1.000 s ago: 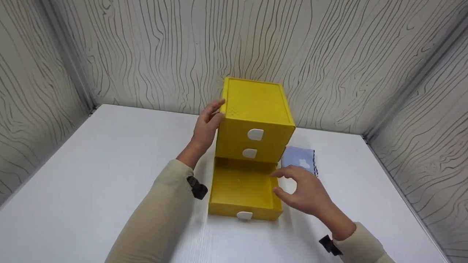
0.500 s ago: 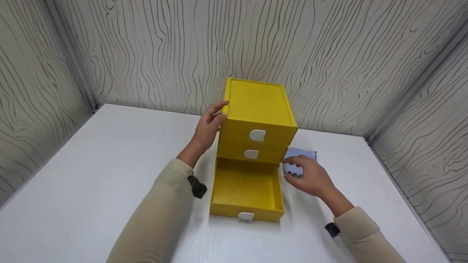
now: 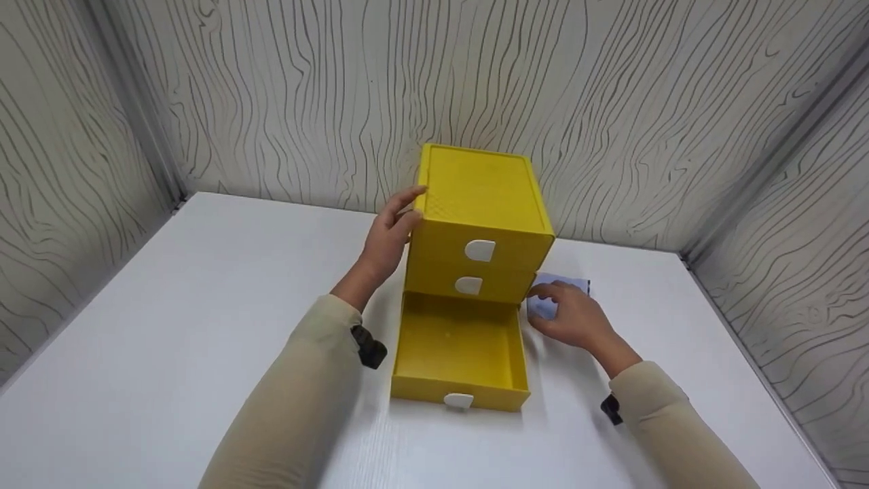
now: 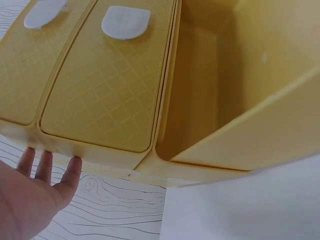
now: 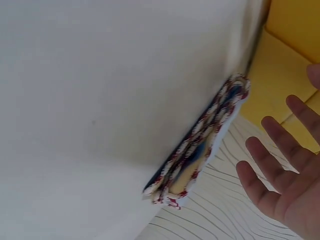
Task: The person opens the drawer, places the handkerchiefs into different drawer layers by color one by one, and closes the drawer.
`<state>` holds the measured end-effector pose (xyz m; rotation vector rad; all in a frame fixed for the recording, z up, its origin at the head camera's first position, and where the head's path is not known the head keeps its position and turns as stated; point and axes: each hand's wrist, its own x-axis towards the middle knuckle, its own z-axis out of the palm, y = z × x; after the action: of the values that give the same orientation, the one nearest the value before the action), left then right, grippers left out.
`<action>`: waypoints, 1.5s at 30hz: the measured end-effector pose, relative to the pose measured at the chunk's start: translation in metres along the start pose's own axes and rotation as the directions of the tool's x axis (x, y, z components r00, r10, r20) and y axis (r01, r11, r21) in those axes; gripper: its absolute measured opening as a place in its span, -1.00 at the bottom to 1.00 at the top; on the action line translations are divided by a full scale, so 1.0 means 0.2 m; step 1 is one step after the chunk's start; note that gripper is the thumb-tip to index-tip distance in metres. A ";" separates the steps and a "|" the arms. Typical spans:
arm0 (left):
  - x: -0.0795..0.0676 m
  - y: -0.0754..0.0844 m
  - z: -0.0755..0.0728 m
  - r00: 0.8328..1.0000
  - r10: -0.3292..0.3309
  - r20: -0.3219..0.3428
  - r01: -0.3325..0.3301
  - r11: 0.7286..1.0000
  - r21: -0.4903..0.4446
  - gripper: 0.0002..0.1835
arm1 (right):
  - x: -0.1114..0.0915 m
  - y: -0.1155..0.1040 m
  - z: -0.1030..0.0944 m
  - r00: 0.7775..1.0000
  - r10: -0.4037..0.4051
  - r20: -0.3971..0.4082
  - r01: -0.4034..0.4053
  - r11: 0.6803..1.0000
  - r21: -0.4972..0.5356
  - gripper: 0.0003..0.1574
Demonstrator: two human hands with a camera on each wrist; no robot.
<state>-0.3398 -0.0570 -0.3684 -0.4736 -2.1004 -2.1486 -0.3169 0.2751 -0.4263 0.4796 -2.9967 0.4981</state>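
Observation:
A yellow cabinet (image 3: 483,190) of stacked drawers with white tabs stands on the table. Its bottom drawer (image 3: 455,346) is pulled out, and nothing lies inside. My left hand (image 3: 387,241) rests against the cabinet's upper left side; in the left wrist view its fingertips (image 4: 74,167) touch the yellow wall. Beside the right side of the cabinet lies a folded blue cloth (image 3: 542,309), partly hidden behind my right hand (image 3: 574,316). That hand hovers over the cloth with fingers spread and grips nothing. The right wrist view shows the cloth's layered, multicoloured stitched edge (image 5: 200,142).
White table (image 3: 224,326) stretches to both sides of the cabinet. A wood-grain patterned panel (image 3: 305,102) rises close behind it, and similar panels stand left and right. The pulled-out drawer's white tab (image 3: 458,401) faces the front.
My right hand has moved away from the open drawer's right wall, rightward and back, over the blue cloth. The left hand stays on the cabinet.

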 end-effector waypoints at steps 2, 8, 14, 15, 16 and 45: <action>0.00 0.00 0.00 1.000 -0.001 -0.001 0.001 1.000 0.000 -0.53 | 0.02 0.02 0.01 1.000 -0.005 0.011 0.005 1.000 -0.009 -0.51; 0.00 0.00 0.01 1.000 0.004 0.003 -0.004 1.000 -0.006 -0.54 | 0.06 0.07 0.03 0.999 -0.012 0.039 0.014 0.999 -0.043 -0.50; -0.01 0.00 0.01 1.000 0.009 -0.002 -0.009 1.000 -0.009 -0.55 | 0.08 0.11 0.06 0.995 0.049 0.084 -0.045 0.998 -0.044 -0.42; -0.01 0.00 0.01 1.000 0.007 -0.005 -0.007 1.000 -0.002 -0.55 | 0.08 0.11 0.06 0.994 0.060 0.090 -0.056 0.998 -0.039 -0.40; -0.01 0.00 0.01 1.000 0.007 -0.004 -0.007 1.000 0.000 -0.55 | 0.08 0.11 0.07 0.993 0.070 0.092 -0.066 0.997 -0.036 -0.39; 0.00 0.00 0.00 1.000 -0.005 -0.008 0.005 1.000 -0.002 -0.54 | 0.14 0.10 0.06 0.988 0.043 0.146 -0.018 0.986 -0.166 -0.59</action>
<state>-0.3400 -0.0565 -0.3688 -0.4595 -2.0971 -2.1522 -0.3493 0.2808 -0.4406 0.4775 -3.1571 0.2218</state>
